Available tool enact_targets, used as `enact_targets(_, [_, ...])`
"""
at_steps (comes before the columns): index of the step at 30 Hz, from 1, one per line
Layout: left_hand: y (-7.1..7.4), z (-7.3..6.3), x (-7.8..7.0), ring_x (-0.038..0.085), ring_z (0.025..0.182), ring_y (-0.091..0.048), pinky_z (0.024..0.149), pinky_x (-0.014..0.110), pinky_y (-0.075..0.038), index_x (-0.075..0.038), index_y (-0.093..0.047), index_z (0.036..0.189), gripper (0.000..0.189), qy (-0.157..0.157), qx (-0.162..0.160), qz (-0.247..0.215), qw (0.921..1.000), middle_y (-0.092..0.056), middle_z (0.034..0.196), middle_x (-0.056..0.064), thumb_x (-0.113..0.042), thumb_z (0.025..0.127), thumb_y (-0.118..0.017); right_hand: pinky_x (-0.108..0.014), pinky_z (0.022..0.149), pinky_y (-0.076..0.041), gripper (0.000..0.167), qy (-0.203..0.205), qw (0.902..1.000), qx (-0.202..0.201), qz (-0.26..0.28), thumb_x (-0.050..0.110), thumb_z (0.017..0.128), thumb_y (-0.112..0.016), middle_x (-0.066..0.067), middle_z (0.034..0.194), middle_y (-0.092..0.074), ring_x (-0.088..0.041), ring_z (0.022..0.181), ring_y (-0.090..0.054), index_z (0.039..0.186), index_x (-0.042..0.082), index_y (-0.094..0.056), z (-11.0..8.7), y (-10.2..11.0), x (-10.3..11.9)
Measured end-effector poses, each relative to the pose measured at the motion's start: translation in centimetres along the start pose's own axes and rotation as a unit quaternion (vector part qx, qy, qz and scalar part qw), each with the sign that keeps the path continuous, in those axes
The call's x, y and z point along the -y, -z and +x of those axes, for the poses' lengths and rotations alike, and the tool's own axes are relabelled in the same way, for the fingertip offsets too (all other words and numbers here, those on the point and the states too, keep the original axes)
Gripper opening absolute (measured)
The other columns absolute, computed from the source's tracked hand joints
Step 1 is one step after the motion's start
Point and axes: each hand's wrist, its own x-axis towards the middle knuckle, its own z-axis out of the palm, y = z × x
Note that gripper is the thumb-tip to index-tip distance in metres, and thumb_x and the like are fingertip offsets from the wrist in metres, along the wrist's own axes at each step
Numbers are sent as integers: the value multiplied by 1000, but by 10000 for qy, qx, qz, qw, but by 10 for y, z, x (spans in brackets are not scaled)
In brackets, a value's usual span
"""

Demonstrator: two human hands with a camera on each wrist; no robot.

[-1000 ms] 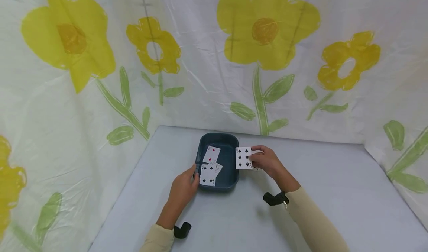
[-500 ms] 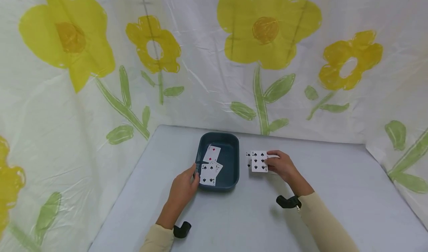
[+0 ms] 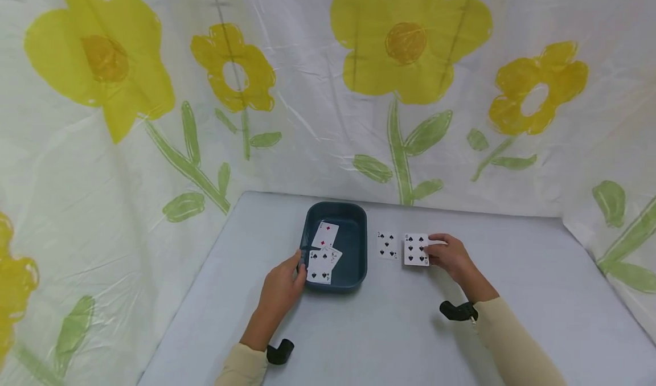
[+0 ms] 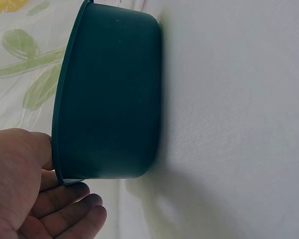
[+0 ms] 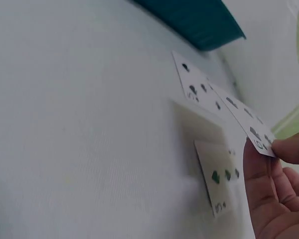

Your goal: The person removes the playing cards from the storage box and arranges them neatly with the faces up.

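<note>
My right hand (image 3: 450, 256) pinches a six of spades playing card (image 3: 416, 250) by its right edge, above the table. To its left, a five of spades (image 3: 386, 245) lies face up. In the right wrist view, another black-suited card (image 5: 218, 175) lies below the held card; the hand and held card hide it in the head view. My left hand (image 3: 281, 283) grips the left rim of a dark teal tray (image 3: 351, 242) between thumb and fingers. Inside lie a two of diamonds (image 3: 325, 235), a four of spades (image 3: 319, 273) and a partly covered card (image 3: 335, 256).
The tray and loose cards sit on a white table (image 3: 359, 340). Behind the table hangs a white curtain (image 3: 307, 147) printed with yellow flowers. Black wrist cameras sit on both wrists.
From the tray's right rim, my right hand has moved right with the six of spades, uncovering the five of spades on the table. The left hand stays on the tray.
</note>
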Motion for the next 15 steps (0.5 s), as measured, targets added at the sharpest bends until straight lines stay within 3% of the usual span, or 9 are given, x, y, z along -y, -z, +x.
enact_targets(15, [0, 0, -1, 29, 122, -61, 97, 43, -52, 4, -58, 137, 43, 85, 34, -4, 10000, -63, 132, 16, -15, 98, -63, -24, 74, -55, 56, -159, 9988, -350, -313, 8, 98, -61, -33, 140, -47, -15, 93, -64, 146, -8, -38, 4, 33, -21])
